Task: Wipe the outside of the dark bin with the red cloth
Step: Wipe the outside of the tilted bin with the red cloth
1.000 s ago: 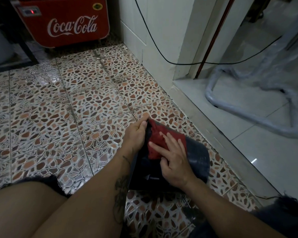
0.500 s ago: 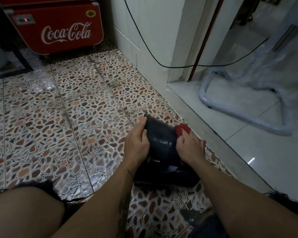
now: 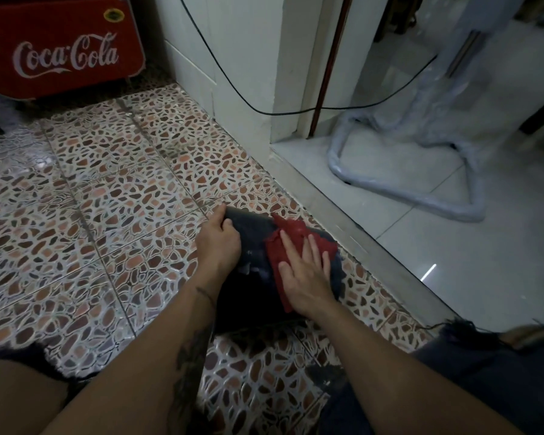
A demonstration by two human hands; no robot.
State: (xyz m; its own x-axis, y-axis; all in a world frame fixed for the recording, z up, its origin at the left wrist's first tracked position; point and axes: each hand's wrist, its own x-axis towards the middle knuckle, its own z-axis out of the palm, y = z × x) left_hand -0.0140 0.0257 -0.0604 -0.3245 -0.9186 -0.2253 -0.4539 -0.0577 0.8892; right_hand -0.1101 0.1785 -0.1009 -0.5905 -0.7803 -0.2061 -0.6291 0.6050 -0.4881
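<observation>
Likely a small shop: red Coca-Cola cooler (logo plain) on pebble-patterned tiled floor, plastic-wrapped chair frame beyond.

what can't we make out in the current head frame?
- Dark plastic bin lying on the patterned tile floor: its underside and near end, hidden by both hands and shadow.
- Red cloth: the part under the flat right hand.
- Left hand: its fingers curl over the bin's far edge, tips unseen.
- Red Coca-Cola cooler: cut off by the top and left edges.
</observation>
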